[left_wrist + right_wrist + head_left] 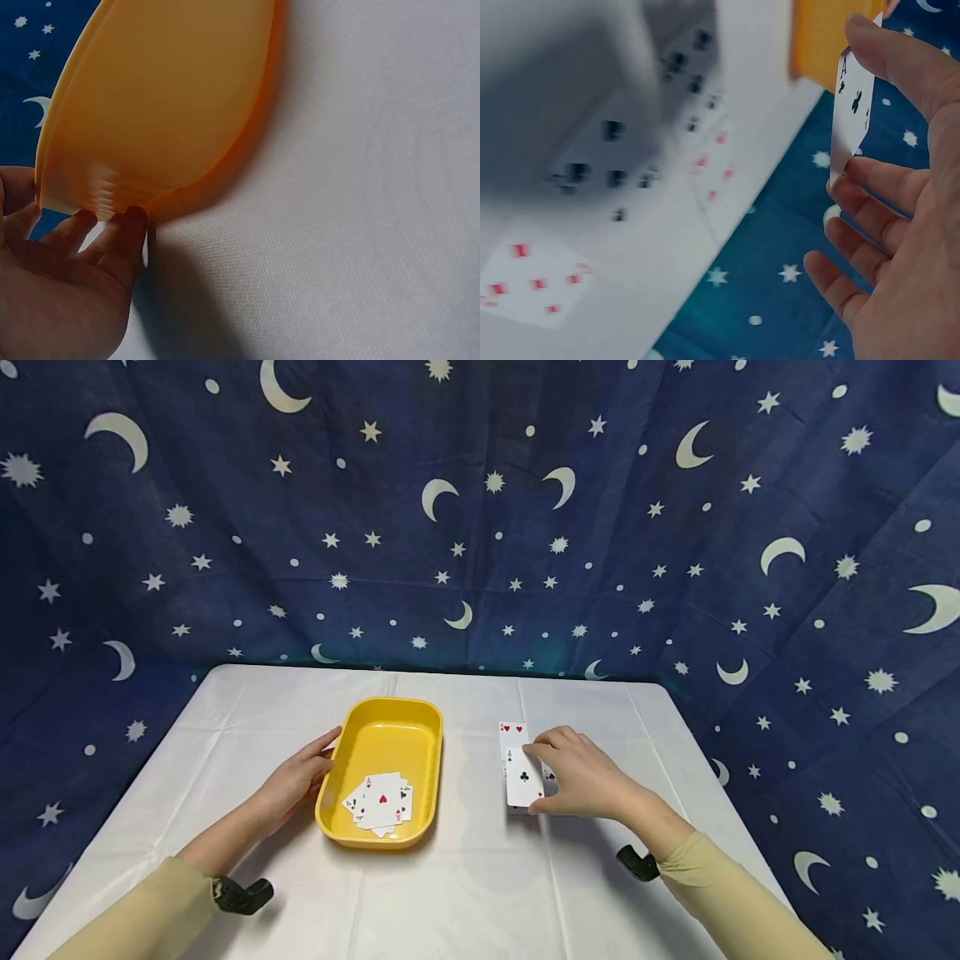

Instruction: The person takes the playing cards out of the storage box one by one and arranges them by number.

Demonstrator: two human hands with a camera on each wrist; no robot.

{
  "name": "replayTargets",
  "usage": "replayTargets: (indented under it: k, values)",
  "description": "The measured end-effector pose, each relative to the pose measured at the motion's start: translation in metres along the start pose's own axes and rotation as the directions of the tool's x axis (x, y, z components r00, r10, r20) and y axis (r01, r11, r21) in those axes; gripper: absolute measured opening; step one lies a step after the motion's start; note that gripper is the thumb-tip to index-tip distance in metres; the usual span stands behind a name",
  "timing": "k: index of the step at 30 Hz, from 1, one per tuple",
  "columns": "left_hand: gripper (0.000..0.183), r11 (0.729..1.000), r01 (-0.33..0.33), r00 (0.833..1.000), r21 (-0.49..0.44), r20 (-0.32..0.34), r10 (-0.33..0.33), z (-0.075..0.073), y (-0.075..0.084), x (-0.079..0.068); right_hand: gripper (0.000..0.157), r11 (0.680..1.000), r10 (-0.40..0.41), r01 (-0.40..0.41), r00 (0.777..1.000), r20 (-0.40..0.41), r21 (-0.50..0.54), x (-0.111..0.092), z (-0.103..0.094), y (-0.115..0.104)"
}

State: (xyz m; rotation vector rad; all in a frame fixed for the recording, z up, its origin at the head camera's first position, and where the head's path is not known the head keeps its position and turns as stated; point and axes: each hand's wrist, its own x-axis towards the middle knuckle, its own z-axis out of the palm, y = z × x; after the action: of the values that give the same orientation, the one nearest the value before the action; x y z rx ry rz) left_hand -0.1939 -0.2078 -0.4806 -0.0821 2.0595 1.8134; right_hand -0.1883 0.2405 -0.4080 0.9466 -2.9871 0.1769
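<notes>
My right hand [581, 779] pinches an ace of clubs [523, 777] by its edges, thumb on one end and fingertips on the other. In the right wrist view the card [853, 105] stands out from the cards on the table. Beneath it in the head view, a card with red hearts [513, 735] shows partly; others are hidden by the hand. My left hand [296, 777] rests its extended fingers against the left side of a yellow tray [327, 814]. Inside the tray lies a small overlapping pile of playing cards, an ace of hearts [383, 799] on top.
A white cloth covers the table [480, 893]. Behind it hangs a dark blue curtain [480, 460] with moons and stars. Several face-up cards, black clubs [615, 176] and red diamonds [536, 281] among them, lie below the right hand in the blurred right wrist view.
</notes>
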Motion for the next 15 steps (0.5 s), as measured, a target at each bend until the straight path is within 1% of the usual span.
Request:
replayTargets:
  k: [6,12,15]
  values:
    - [0.065,1.000,-0.001,1.000,0.001,0.008,0.001,0.000,0.002,-0.001,0.088,1.000,-0.004,0.004,1.000,0.013,-0.004,-0.024,0.019,0.004]
    - [0.065,1.000,0.005,1.000,0.005,0.007,-0.005,0.001,0.002,0.000,0.088,1.000,0.006,-0.007,0.999,0.037,0.027,-0.043,0.038,0.001]
    - [0.065,1.000,0.005,1.000,0.005,0.010,-0.005,0.000,0.001,0.000,0.087,1.000,0.003,-0.004,0.999,0.041,0.021,-0.051,0.048,-0.002]
